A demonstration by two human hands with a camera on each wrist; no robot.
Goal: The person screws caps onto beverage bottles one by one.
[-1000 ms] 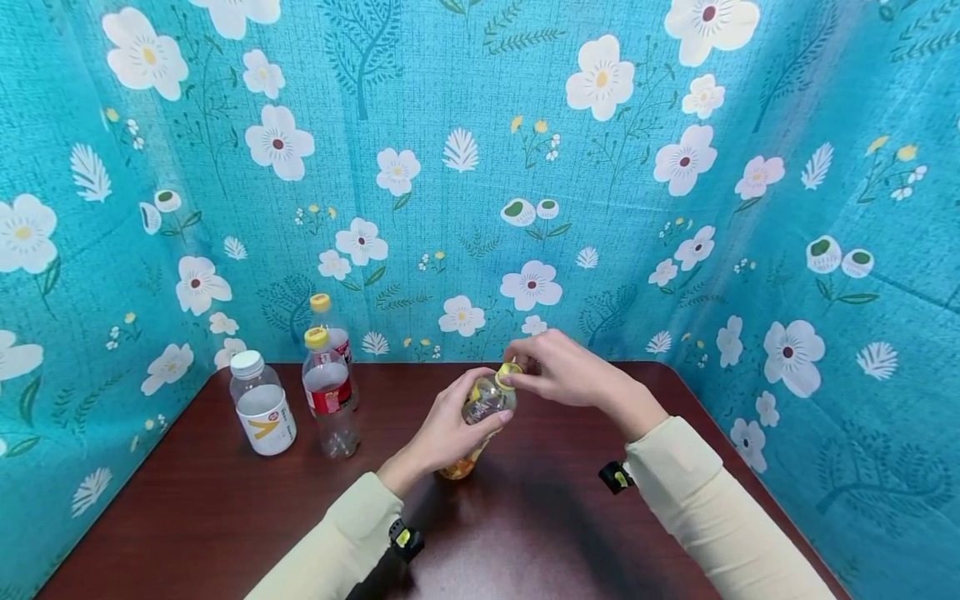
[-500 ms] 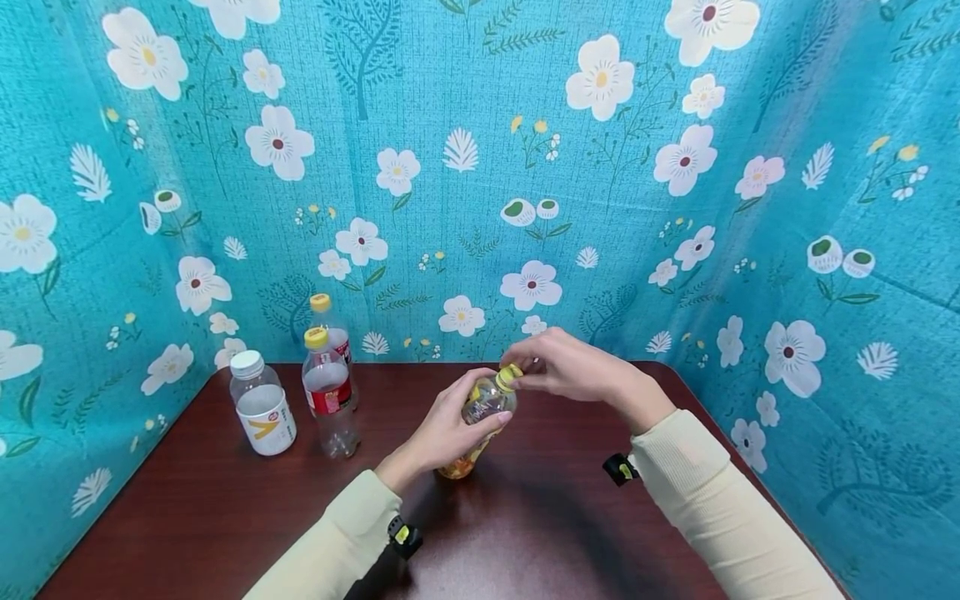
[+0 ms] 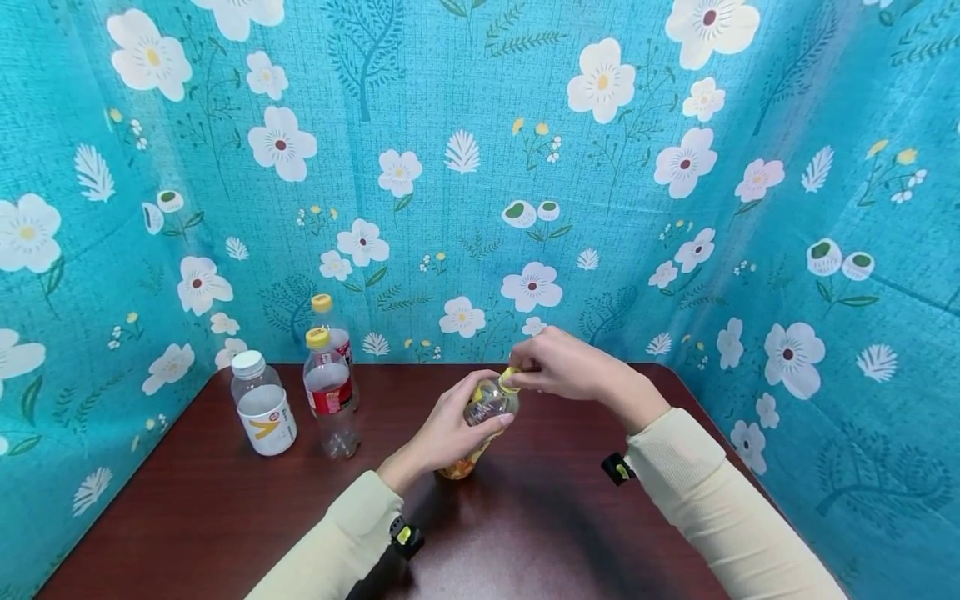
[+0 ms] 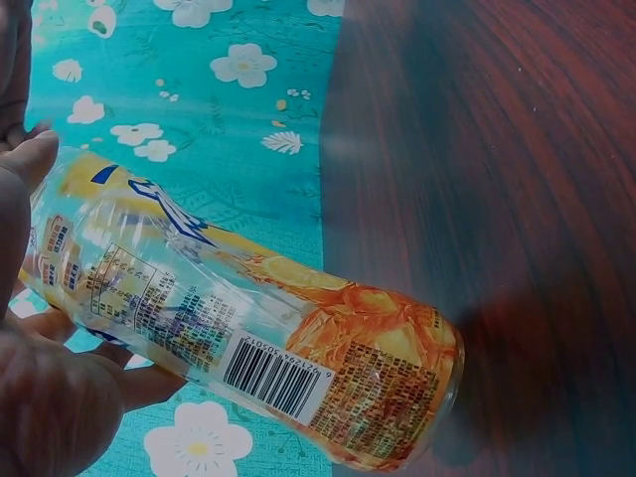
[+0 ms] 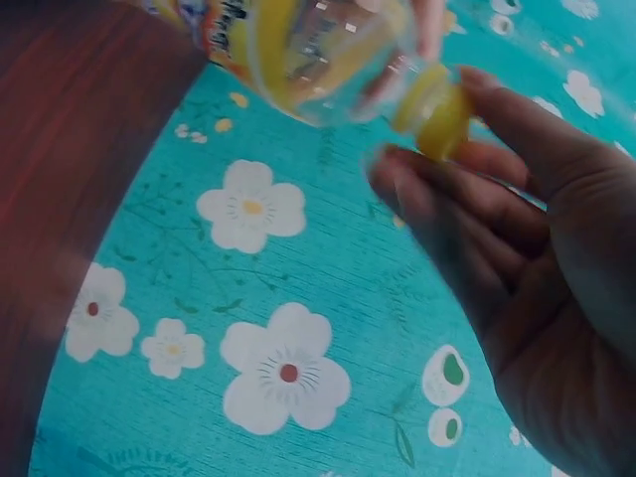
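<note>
A clear plastic drink bottle (image 4: 273, 323) with a yellow and orange label leans, its top toward the right in the head view. My left hand (image 3: 448, 429) grips it around the upper body, thumb across the near side. At the neck sits a yellow cap (image 5: 442, 114), which my right hand (image 3: 573, 367) pinches between thumb and fingers. In the right wrist view the thumb touches the cap, and other fingers lie beneath, blurred. The label's barcode faces the left wrist camera. Whether the bottle's base touches the table cannot be told.
On the left of the dark wooden table (image 3: 187, 517) stand a white-capped bottle (image 3: 264, 408) and a yellow-capped bottle with a red label (image 3: 328, 392). Another yellow-capped bottle (image 3: 322, 310) stands behind that one. A blue flowered cloth (image 3: 465, 208) hangs around the table's back and sides.
My right hand's fingers have shifted around the yellow cap, drawing slightly right and then back over it. My left hand and the bottle have stayed almost still.
</note>
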